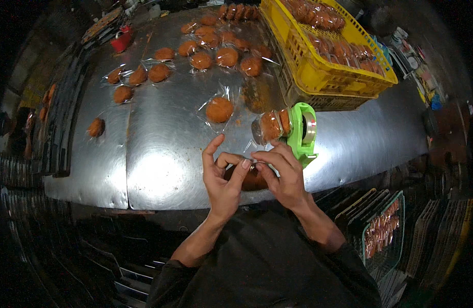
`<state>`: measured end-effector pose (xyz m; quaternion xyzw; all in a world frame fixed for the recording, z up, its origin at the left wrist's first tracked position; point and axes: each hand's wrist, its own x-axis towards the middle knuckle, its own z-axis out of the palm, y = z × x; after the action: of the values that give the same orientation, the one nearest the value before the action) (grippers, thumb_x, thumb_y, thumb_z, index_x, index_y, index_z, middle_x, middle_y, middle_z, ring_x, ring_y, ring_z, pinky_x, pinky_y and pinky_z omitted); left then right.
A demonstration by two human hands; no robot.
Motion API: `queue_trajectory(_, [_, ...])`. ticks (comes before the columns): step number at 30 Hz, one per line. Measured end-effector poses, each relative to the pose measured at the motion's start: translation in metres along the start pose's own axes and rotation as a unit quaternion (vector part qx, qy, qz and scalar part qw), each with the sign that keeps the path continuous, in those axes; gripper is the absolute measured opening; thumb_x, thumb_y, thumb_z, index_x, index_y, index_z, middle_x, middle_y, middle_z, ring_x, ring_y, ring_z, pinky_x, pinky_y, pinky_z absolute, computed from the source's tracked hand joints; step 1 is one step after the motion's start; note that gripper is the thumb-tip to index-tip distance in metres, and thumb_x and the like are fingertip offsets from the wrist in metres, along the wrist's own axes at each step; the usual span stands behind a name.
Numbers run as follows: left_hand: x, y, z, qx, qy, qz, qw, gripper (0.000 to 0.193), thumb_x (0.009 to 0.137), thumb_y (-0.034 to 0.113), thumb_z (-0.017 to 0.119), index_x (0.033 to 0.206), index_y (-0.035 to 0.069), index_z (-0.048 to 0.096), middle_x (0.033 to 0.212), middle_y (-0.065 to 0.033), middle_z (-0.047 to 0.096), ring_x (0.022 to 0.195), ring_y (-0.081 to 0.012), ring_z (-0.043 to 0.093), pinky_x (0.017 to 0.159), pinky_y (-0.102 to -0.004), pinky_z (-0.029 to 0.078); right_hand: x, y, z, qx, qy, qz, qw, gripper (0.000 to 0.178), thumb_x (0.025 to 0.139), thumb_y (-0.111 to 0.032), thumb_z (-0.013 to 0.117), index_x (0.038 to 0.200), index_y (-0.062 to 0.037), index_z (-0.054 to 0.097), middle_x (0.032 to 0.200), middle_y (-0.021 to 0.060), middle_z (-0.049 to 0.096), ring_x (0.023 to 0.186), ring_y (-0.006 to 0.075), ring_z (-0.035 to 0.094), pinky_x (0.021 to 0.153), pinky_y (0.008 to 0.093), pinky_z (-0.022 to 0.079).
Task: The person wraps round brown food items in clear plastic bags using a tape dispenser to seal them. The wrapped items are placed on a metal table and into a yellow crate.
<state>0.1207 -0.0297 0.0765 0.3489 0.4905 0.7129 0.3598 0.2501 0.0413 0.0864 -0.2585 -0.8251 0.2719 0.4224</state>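
The film-wrapped brown bun (253,181) is at the near edge of the scuffed steel table (169,128), glossy, rounded and partly hidden by two bare hands. The left hand (223,187) pinches the crinkled clear film (254,162) between thumb and bent finger, another finger raised; the right hand (288,179) grips it too, fingertips nearly meeting. Just beyond, to the right, stands a moulded green tape dispenser (297,145), beside a short row of buns (271,126). Farther off, a perforated yellow plastic crate (329,78) holds more shiny, wrapped buns.
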Motion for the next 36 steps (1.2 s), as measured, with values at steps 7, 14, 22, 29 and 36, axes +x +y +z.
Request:
queue_trajectory(7, [0.007, -0.004, -0.016, -0.015, -0.045, -0.014, 0.999, 0.064, 0.088, -0.001, 0.063, 0.141, -0.002, 0.028, 0.090, -0.0063, 0.062, 0.088, -0.0113, 0.059, 0.084, -0.0253, 0.047, -0.002, -0.013, 0.008, 0.052, -0.006, 0.064, 0.997, 0.019, 0.078, 0.004, 0.067, 0.097, -0.0019, 0.066, 0.089, 0.0109, 0.061, 0.083, 0.0287, 0.059, 0.077, 0.0370, 0.048])
queue_trajectory(14, [0.005, 0.002, -0.010, 0.034, 0.008, 0.004, 0.999, 0.064, 0.086, 0.001, 0.066, 0.139, -0.003, 0.029, 0.085, -0.0053, 0.061, 0.084, -0.0113, 0.059, 0.079, -0.0258, 0.049, -0.006, 0.003, 0.018, 0.069, -0.037, 0.080, 0.994, 0.021, 0.079, 0.002, 0.067, 0.099, -0.0020, 0.064, 0.093, 0.0137, 0.063, 0.089, 0.0314, 0.060, 0.080, 0.0392, 0.047])
queue_trajectory(22, [0.010, 0.001, -0.008, 0.090, -0.032, -0.100, 0.990, 0.043, 0.086, 0.006, 0.068, 0.122, -0.002, 0.047, 0.084, -0.0063, 0.062, 0.083, -0.0117, 0.060, 0.076, -0.0264, 0.049, -0.010, 0.024, -0.006, -0.108, -0.083, -0.057, 0.989, 0.020, 0.074, -0.001, 0.071, 0.092, -0.0058, 0.066, 0.083, 0.0077, 0.055, 0.081, 0.0293, 0.056, 0.072, 0.0387, 0.045])
queue_trajectory(29, [0.019, -0.011, 0.007, 0.263, -0.083, 0.073, 0.958, 0.014, 0.090, 0.012, 0.064, 0.099, 0.002, 0.061, 0.107, -0.0148, 0.059, 0.112, -0.0199, 0.051, 0.098, -0.0357, 0.039, 0.014, 0.036, -0.018, 0.020, -0.014, 0.033, 0.999, 0.012, 0.077, -0.003, 0.070, 0.088, -0.0039, 0.064, 0.091, 0.0109, 0.056, 0.098, 0.0287, 0.054, 0.080, 0.0380, 0.045])
queue_trajectory(36, [0.021, -0.017, 0.038, 0.105, 0.005, 0.026, 0.994, 0.014, 0.089, 0.011, 0.065, 0.096, -0.002, 0.063, 0.113, -0.0132, 0.057, 0.106, -0.0195, 0.053, 0.085, -0.0317, 0.046, 0.005, 0.029, -0.031, 0.174, 0.000, 0.138, 0.975, 0.053, 0.084, 0.000, 0.068, 0.127, 0.0001, 0.035, 0.093, 0.0107, 0.057, 0.083, 0.0166, 0.059, 0.077, 0.0323, 0.048])
